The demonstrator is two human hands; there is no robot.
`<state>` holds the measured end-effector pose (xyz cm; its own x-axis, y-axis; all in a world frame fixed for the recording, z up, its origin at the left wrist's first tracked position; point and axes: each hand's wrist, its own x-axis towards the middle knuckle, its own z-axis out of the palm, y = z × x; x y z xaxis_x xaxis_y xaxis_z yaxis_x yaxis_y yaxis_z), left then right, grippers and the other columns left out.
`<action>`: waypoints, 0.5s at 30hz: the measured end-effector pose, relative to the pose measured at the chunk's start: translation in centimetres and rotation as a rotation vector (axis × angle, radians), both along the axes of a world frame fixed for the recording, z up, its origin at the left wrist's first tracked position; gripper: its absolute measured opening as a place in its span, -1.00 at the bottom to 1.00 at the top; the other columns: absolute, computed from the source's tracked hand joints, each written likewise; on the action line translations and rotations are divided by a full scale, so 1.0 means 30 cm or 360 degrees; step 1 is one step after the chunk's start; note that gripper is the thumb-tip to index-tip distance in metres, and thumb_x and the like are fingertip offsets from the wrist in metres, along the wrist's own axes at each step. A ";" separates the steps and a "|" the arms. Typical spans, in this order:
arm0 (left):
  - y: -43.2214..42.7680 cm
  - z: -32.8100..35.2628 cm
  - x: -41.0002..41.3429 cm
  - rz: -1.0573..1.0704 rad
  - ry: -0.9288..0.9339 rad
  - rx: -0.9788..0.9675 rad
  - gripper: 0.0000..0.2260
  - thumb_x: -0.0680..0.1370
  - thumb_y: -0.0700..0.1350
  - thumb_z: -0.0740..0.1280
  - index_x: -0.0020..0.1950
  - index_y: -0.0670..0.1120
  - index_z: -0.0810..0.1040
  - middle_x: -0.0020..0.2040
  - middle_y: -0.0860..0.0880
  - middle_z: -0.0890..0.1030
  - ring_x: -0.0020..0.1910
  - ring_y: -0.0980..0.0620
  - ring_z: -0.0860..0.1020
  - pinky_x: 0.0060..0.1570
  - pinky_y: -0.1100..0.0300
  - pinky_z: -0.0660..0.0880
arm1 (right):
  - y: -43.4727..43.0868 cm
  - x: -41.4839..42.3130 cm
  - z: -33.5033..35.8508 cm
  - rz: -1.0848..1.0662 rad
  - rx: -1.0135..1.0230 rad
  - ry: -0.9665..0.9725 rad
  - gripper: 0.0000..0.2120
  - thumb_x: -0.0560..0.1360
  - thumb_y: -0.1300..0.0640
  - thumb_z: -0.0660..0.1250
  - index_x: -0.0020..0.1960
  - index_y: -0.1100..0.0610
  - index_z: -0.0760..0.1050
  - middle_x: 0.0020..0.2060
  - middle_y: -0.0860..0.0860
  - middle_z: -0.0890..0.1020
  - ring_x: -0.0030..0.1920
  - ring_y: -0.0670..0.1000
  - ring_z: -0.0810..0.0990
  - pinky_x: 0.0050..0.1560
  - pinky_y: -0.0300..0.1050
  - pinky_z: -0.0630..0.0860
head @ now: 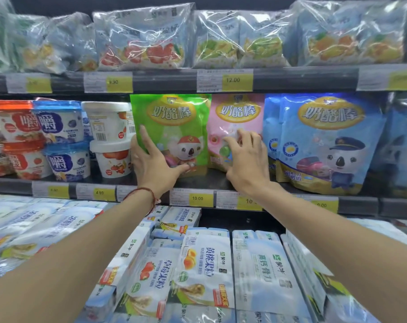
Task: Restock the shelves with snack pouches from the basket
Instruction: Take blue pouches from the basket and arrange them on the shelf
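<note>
Green pouch (174, 134) is stood upright on the middle shelf (202, 180), long axis vertical. Left hand (154, 159) is gripped on its lower left corner: fingers laid up the left edge, thumb pressed across the bottom front. Pink pouch (235, 127) sits just right of it, edges touching. Right hand (246, 157) is spread loosely over the pink pouch's lower front, nothing clamped. Any seating push goes straight back from the left hand. Basket not in view.

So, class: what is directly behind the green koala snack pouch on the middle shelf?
A second green edge shows behind the green koala snack pouch, likely another pouch. Anything deeper is covered by the pouch and the left hand.
</note>
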<state>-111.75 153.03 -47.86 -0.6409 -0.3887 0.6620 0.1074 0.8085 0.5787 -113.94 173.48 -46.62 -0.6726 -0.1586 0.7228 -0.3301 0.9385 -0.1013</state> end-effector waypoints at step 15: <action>0.012 0.004 -0.034 0.0264 0.0079 -0.0650 0.15 0.31 0.30 0.49 0.58 0.07 -0.27 0.55 -0.14 -0.38 0.52 -0.25 -0.33 0.49 -0.19 -0.02 | -0.021 -0.086 -0.002 -0.0076 0.0183 -0.0119 -0.01 0.43 0.16 0.55 0.63 -0.07 -0.01 0.64 0.11 -0.19 0.62 0.27 -0.21 0.56 0.35 0.01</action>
